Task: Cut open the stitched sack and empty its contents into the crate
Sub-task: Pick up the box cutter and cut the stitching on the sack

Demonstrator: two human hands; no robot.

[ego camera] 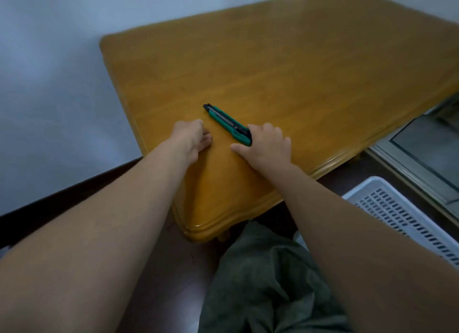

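Observation:
A green and black utility knife (pixel 227 122) lies flat on the wooden table (pixel 298 59), pointing away to the left. My right hand (pixel 267 146) covers its near end, fingers curled over the handle and thumb on the table beside it. My left hand (pixel 192 139) rests on the table just left of the knife, loosely curled and holding nothing. The white slotted plastic crate (pixel 387 203) stands on the floor at the lower right, partly hidden by my right forearm. No sack can be made out for certain; a small white patch (pixel 299 239) shows beside my leg.
The table's near corner (pixel 198 229) juts toward me above a dark floor. My leg in dark green trousers (pixel 260 283) is below it. A glass-topped metal unit (pixel 427 146) stands at the right. A pale wall runs along the left.

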